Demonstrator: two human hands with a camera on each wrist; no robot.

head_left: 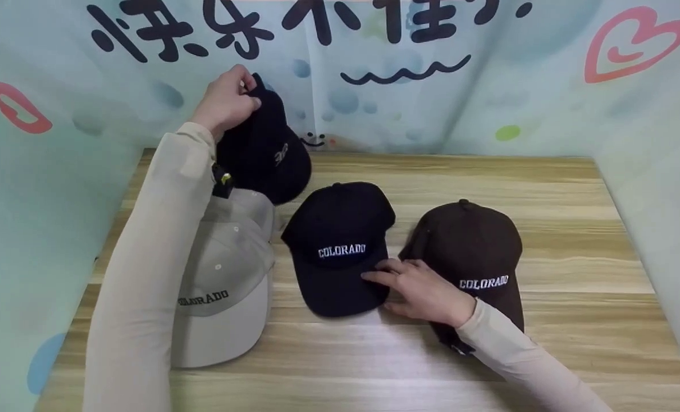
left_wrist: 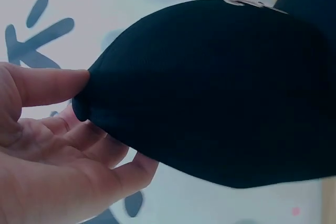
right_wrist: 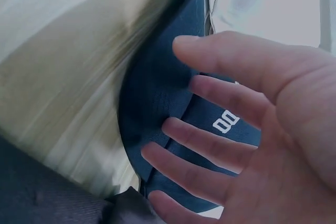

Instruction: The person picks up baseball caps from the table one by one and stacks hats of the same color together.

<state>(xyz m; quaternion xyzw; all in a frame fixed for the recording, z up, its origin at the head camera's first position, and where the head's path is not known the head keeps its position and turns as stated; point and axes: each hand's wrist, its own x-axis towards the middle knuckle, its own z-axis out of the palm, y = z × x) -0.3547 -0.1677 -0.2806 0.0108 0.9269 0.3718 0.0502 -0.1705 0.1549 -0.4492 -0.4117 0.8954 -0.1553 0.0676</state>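
A beige cap and brown cap lie on the wooden table

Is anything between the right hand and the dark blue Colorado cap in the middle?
No. The right hand already has its straight fingers on the brim of the navy cap; nothing lies between them.

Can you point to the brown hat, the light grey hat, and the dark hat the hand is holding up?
Brown cloth cap (head_left: 471,240), head view, on its crown.
Light grey cloth cap (head_left: 234,252), head view, on its crown.
Lifted black cloth cap (head_left: 265,154), head view, on its crown.
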